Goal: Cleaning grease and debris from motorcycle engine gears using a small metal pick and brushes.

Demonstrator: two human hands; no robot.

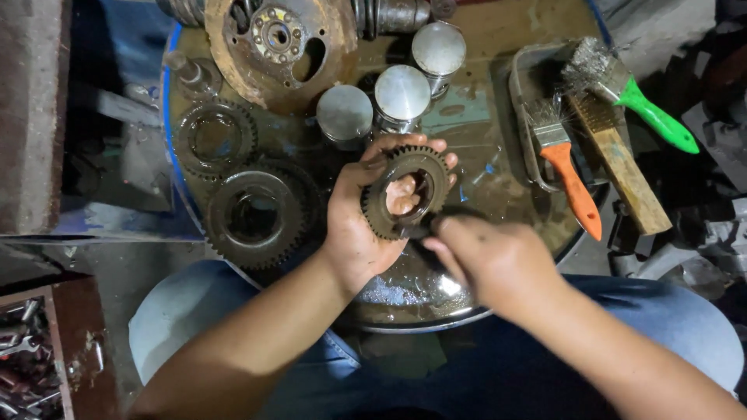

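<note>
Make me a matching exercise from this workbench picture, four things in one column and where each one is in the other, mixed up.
Things:
1. toothed gear
2. orange-handled brush
3. wooden wire brush
4. three round metal pistons

Places:
A. lying in the tray at the right
B. standing on the drum top beyond the hands
C. held in the left hand
D. resting across the tray's edge, far right

Pairs: 1-C, 2-A, 3-D, 4-B
</note>
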